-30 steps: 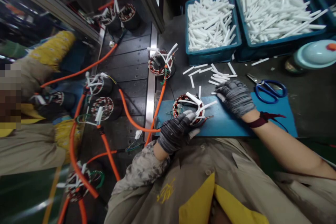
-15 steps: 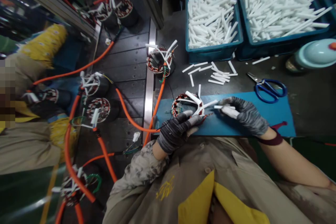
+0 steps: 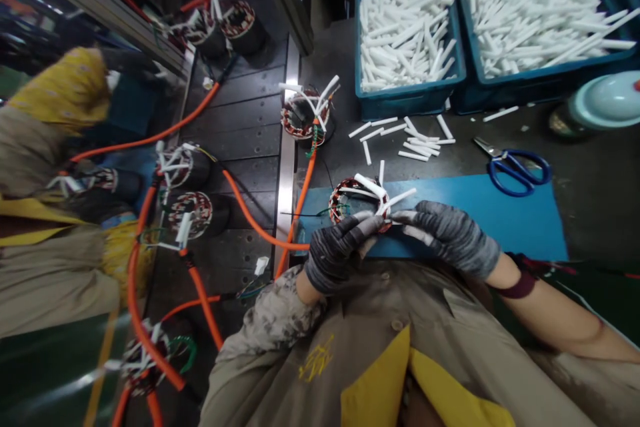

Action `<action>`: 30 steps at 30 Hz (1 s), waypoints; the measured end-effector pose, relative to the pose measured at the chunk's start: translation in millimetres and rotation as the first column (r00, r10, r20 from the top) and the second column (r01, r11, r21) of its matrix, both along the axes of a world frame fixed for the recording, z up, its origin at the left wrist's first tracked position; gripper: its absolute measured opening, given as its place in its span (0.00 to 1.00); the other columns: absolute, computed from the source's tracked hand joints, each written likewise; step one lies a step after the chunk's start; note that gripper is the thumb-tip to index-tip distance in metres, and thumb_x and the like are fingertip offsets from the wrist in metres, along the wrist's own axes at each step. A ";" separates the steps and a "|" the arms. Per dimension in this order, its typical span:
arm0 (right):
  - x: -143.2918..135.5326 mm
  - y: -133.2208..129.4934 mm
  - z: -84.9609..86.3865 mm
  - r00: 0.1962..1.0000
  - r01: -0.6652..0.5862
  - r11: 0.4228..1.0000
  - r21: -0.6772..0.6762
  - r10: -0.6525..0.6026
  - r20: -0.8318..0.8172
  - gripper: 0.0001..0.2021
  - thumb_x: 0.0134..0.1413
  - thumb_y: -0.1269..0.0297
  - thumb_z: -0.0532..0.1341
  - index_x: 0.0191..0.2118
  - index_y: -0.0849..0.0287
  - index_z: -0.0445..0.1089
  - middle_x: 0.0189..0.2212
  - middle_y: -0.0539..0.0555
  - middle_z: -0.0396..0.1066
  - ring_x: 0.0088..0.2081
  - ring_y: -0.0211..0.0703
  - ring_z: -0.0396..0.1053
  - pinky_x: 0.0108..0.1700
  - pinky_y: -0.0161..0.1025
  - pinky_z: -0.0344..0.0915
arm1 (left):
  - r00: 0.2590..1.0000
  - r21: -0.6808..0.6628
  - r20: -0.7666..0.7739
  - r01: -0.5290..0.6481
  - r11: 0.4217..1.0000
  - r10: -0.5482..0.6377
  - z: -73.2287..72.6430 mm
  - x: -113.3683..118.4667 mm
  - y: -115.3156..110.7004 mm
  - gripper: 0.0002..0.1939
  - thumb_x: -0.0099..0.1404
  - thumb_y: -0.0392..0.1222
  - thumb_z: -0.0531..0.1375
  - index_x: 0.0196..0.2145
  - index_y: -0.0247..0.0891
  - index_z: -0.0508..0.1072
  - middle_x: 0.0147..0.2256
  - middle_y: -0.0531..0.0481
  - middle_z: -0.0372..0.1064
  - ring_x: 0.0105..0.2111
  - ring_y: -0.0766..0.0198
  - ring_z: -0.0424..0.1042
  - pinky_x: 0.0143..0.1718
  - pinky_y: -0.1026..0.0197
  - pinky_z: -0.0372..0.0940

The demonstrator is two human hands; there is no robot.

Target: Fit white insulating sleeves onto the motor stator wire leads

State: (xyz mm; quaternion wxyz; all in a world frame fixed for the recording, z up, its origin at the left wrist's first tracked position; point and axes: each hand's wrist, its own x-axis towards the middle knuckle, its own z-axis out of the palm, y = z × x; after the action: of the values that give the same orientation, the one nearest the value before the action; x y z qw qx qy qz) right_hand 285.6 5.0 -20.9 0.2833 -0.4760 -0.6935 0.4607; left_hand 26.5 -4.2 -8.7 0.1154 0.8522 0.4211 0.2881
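Note:
A stator with copper windings lies on the blue mat, several white sleeves standing out from its leads. My left hand, in a grey glove, is closed at its near rim, pinching a wire lead there. From the right, my gloved right hand meets the left fingertips at that lead. Its thumb and fingers are pinched on a white sleeve, mostly covered by the fingers. Blue-handled scissors lie beyond my right hand. Loose white sleeves are scattered behind the stator.
Two blue bins of white sleeves stand at the back, beside a light-blue lidded jar. Another stator sits at the metal rail. Stators with orange cables occupy the left line, where a co-worker's yellow sleeve shows.
My right hand has moved left with the white sleeve, up to the lead at my left fingertips. My left hand stays at the stator. The co-worker's arm has shifted.

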 end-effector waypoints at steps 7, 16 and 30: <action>-22.0 1.2 -9.5 0.914 -0.213 0.727 -0.653 -0.089 -0.397 0.32 0.64 0.33 0.54 0.25 0.57 0.71 0.14 0.44 0.55 0.16 0.34 0.50 0.19 0.36 0.53 | 0.993 0.040 0.106 0.044 0.998 -0.049 0.1 1.5 6.0 0.09 0.71 0.38 0.64 0.49 0.39 0.79 0.46 0.45 0.83 0.44 0.63 0.83 0.45 0.65 0.78; -30.9 -10.3 0.5 0.942 -0.110 0.795 -0.597 -0.108 -0.317 0.29 0.62 0.34 0.58 0.32 0.57 0.78 0.17 0.49 0.70 0.20 0.39 0.64 0.26 0.38 0.63 | 0.997 0.027 0.068 0.027 0.999 -0.029 -3.5 -3.3 2.9 0.09 0.73 0.41 0.62 0.48 0.41 0.79 0.46 0.46 0.83 0.40 0.63 0.84 0.41 0.65 0.78; 15.1 -11.4 -26.5 0.834 0.461 0.797 -0.391 -0.539 -0.115 0.31 0.61 0.31 0.56 0.40 0.56 0.77 0.29 0.56 0.80 0.27 0.47 0.75 0.34 0.45 0.72 | 0.901 -0.148 -0.401 0.113 0.982 -0.164 7.4 -0.4 24.8 0.24 0.65 0.54 0.65 0.54 0.38 0.78 0.55 0.43 0.78 0.58 0.48 0.74 0.70 0.41 0.56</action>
State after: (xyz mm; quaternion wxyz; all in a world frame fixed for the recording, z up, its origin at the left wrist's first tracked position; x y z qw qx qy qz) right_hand 300.7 -6.5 -47.4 0.3819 -0.6312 -0.4137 0.5335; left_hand 26.2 20.6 -1.2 0.0958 0.9130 0.3907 0.0672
